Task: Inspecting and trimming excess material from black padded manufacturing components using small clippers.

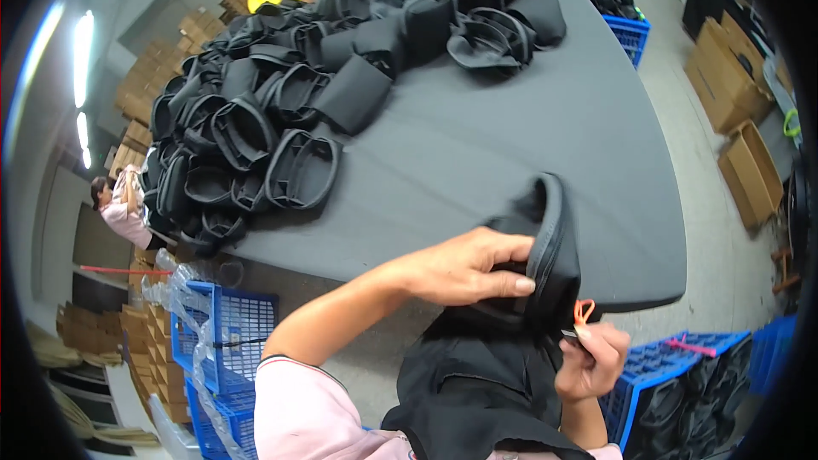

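Note:
My left hand (473, 271) grips the rim of a black fabric pouch (558, 260), thumb on the near side and fingers reaching into its opening. The pouch is held on its side above the near edge of the table. Just below its right end, my right hand (592, 362) is closed in a pinch. A small piece with an orange loop (584, 312) and a greyish flat end sticks up at those fingertips; its exact kind is too small to tell. Whether it is fastened to the pouch I cannot make out.
A large heap of similar black pouches (298, 89) covers the table's (511, 136) left and far parts. Blue crates (230, 324) stand low left, and another crate (630, 392) with black items stands right. Cardboard boxes (724, 77) line the right. Two people are beyond the table.

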Demonstrator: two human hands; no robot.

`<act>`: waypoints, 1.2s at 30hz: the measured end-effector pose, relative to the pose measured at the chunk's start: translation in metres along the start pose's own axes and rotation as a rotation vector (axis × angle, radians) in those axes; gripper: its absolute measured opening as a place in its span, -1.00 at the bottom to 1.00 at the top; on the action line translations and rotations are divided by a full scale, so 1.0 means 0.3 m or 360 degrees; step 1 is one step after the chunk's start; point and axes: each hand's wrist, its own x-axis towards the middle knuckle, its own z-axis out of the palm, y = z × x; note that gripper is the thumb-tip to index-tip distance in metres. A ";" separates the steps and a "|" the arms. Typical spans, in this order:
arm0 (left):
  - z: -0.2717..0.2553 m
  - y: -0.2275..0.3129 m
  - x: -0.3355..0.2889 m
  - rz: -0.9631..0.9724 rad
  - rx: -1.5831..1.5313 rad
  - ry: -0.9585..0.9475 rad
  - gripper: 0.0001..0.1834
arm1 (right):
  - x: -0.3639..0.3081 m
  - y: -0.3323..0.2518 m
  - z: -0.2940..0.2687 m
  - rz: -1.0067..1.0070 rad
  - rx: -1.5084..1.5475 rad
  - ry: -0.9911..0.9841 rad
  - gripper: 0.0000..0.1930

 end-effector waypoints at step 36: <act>-0.856 -0.390 -0.039 -0.0718 0.2437 0.1641 -0.12 | 0.407 0.356 0.317 0.1471 0.0364 -0.0894 -0.88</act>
